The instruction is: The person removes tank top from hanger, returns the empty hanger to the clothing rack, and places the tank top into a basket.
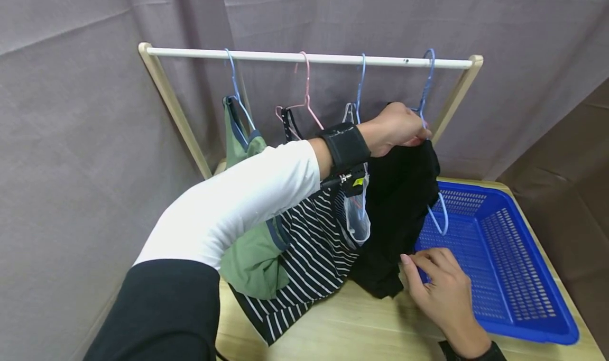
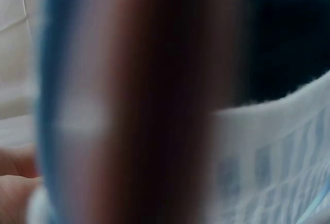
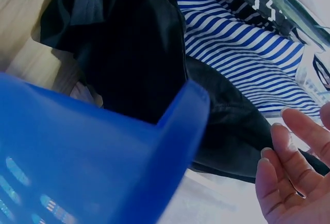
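Note:
A black garment (image 1: 399, 202) hangs from the rightmost blue hanger (image 1: 430, 81) on the rack's rod. My left hand (image 1: 399, 124) reaches across from the left and pinches the garment's upper edge beside the hanger. One end of a light blue hanger (image 1: 443, 218) pokes out at the garment's right side. My right hand (image 1: 442, 289) is lower down, between the garment's hem and the basket, with loosely bent fingers that hold nothing. In the right wrist view, its fingertips (image 3: 278, 131) are close to the black cloth; contact cannot be told. A blurred dark band fills much of the left wrist view.
A blue plastic basket (image 1: 533, 318) stands at the right on the wooden table (image 1: 323, 334). Left of the black garment hang a striped garment (image 1: 314, 244), a green garment (image 1: 252, 260) and a white-trimmed piece (image 1: 359, 229). The white rod (image 1: 190, 53) runs above; grey cloth surrounds the rack.

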Available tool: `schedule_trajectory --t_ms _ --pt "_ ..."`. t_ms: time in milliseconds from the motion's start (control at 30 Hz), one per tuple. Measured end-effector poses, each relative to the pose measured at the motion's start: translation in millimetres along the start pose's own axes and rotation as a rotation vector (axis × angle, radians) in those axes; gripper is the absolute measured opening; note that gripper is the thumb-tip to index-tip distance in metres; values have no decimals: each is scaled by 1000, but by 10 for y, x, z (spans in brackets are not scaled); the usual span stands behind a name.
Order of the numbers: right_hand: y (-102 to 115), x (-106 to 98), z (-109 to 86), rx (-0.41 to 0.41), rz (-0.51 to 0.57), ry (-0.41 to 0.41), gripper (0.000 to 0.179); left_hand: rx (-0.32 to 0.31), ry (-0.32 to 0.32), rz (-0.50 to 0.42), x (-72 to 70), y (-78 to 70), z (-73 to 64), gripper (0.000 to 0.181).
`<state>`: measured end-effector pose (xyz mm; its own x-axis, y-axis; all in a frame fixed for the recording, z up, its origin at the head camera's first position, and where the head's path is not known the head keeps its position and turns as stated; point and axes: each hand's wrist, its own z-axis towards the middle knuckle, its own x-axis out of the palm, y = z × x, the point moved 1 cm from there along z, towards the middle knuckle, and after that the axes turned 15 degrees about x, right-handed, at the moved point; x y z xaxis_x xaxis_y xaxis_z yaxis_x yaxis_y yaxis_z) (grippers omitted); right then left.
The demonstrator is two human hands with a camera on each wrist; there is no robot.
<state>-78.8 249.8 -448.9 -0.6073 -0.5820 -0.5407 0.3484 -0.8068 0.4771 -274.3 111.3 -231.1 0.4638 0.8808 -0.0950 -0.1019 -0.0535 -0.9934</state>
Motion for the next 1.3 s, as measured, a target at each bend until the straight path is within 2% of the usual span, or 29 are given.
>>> schedule_trajectory --t_ms 167,333,700,1033,1167,1300 --pt "-11 -23 40 -9 -7 -4 47 14 -3 -50 -39 -27 -8 7" --pt "-21 -47 82 -6 -25 2 50 21 17 -99 -85 -82 -12 7" --pt "-9 -67 217 -1 -19 3 43 54 60 -172 -199 -204 -83 4" --pt "-32 -116 269 9 -20 -41 46 107 115 -75 -296 -335 -309 13" --pt "-26 -135 284 15 -17 -62 49 156 128 7 -276 -369 -454 12" --pt "-32 -141 286 23 -13 -66 44 182 108 63 -228 -348 -596 14"
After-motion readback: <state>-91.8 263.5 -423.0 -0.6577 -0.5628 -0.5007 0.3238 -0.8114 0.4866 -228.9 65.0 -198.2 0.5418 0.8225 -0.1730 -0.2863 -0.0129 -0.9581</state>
